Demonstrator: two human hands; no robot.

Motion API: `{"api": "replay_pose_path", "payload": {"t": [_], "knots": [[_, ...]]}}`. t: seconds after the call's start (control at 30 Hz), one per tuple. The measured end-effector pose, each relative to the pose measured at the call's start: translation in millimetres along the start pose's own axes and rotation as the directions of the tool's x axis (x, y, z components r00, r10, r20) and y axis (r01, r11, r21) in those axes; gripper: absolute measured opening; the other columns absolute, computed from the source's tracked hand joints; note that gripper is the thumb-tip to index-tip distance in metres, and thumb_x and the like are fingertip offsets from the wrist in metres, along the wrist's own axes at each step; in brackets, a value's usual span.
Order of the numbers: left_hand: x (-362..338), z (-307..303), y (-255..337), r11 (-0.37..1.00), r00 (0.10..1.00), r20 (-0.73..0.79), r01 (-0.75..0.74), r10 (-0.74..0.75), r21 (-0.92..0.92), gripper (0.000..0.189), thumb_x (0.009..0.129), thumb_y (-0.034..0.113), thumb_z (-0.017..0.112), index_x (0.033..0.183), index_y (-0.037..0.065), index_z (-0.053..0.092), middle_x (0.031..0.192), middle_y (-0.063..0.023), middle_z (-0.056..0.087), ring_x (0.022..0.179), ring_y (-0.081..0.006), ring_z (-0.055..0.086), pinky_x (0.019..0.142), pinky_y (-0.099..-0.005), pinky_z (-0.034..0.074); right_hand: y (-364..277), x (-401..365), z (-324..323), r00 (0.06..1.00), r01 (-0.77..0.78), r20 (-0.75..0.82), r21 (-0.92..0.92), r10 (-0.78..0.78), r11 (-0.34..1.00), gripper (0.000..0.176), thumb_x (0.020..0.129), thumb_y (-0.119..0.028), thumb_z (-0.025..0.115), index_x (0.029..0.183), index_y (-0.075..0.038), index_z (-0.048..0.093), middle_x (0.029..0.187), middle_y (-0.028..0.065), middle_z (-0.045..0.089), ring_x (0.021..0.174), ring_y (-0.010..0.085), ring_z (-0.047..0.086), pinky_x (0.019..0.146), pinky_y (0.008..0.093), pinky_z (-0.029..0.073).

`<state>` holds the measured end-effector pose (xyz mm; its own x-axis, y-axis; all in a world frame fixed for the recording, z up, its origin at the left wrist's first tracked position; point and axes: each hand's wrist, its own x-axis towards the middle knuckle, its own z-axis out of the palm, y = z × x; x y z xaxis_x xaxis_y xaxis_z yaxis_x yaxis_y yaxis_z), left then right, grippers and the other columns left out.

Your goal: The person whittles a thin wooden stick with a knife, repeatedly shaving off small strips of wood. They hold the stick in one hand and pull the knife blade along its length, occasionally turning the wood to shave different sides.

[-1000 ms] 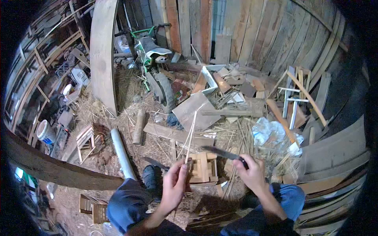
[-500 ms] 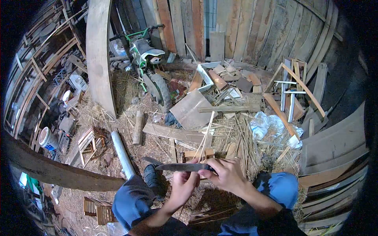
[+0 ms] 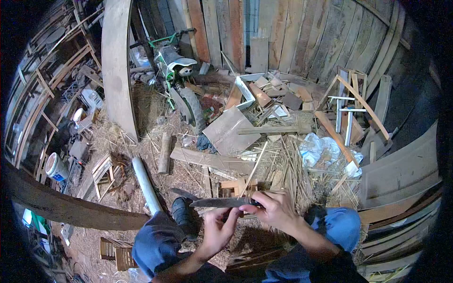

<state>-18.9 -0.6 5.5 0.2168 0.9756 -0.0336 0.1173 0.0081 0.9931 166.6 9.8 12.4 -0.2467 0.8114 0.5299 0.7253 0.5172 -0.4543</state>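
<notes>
Knife meets stick in a cluttered barn

The right hand [image 3: 276, 210] holds a knife [image 3: 219, 202], blade pointing left, against a thin stick [image 3: 255, 169] gripped by the left hand [image 3: 218, 231], above a straw-strewn floor [image 3: 141, 137] littered with planks [image 3: 207, 160].

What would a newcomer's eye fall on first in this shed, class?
Low in the middle, the right hand lays a knife across a thin stick gripped by the left hand. Beyond them, scrap wood litters the straw, and a small green motorbike stands by the plank wall, upper left.
</notes>
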Motion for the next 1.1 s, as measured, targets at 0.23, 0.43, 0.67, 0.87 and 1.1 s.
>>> {"api": "replay_pose_path", "payload": {"t": [0.23, 0.43, 0.67, 0.87, 1.1], "knots": [[6, 6, -1, 0.999, 1.0, -0.001, -0.025, 0.025, 0.031, 0.02, 0.096, 0.011, 0.056, 0.09, -0.005, 0.066, 0.067, 0.0026, 0.056, 0.059, -0.0022, 0.045, 0.049, -0.0212, 0.034, 13, -5, -6, 0.996, -0.005, -0.094, -0.051, 0.0, 0.999, 0.035, 0.08, -0.045, 0.071, 0.077, -0.012, 0.061, 0.059, 0.0039, 0.058, 0.051, 0.022, 0.061, 0.044, 0.0345, 0.045], [11, 9, 11, 0.982, 0.996, 0.05, 0.081, -0.074, -0.173, 0.022, 0.098, 0.015, 0.055, 0.108, -0.001, 0.065, 0.069, 0.0042, 0.054, 0.058, -0.0013, 0.041, 0.05, -0.0193, 0.032, 22, -11, -17, 0.999, -0.006, -0.05, -0.165, -0.002, 0.986, 0.029, 0.082, -0.04, 0.07, 0.086, -0.011, 0.065, 0.062, 0.0062, 0.062, 0.052, 0.0235, 0.062, 0.047, 0.0349, 0.047], [8, -4, 7, 0.961, 0.989, 0.122, 0.109, -0.08, -0.255, 0.026, 0.099, 0.017, 0.053, 0.117, 0.002, 0.063, 0.072, 0.0021, 0.057, 0.055, -0.0012, 0.042, 0.047, -0.0181, 0.031, 59, -24, -55, 0.912, -0.371, -0.239, -0.134, 0.333, 0.919, 0.029, 0.081, -0.033, 0.074, 0.09, -0.006, 0.067, 0.068, 0.0118, 0.065, 0.055, 0.0257, 0.064, 0.048, 0.0344, 0.047], [9, -6, 0, 0.962, 0.981, 0.133, 0.169, -0.143, -0.215, 0.028, 0.099, 0.022, 0.052, 0.119, 0.004, 0.059, 0.072, 0.0017, 0.059, 0.051, -0.0008, 0.041, 0.045, -0.0192, 0.031, 42, -21, -46, 0.949, -0.265, -0.212, -0.146, 0.232, 0.953, 0.026, 0.08, -0.029, 0.075, 0.085, -0.005, 0.065, 0.059, 0.0084, 0.06, 0.046, 0.0215, 0.057, 0.046, 0.0319, 0.043], [14, 4, 13, 0.977, 1.0, -0.018, -0.021, 0.017, -0.214, 0.026, 0.1, 0.019, 0.049, 0.119, 0.002, 0.057, 0.076, 0.0027, 0.058, 0.059, -0.0019, 0.047, 0.052, -0.0186, 0.038, 28, -16, -37, 0.967, -0.182, -0.197, -0.093, 0.161, 0.979, 0.03, 0.079, -0.032, 0.075, 0.084, -0.006, 0.062, 0.066, 0.0087, 0.063, 0.053, 0.0254, 0.063, 0.046, 0.0349, 0.047]]}}
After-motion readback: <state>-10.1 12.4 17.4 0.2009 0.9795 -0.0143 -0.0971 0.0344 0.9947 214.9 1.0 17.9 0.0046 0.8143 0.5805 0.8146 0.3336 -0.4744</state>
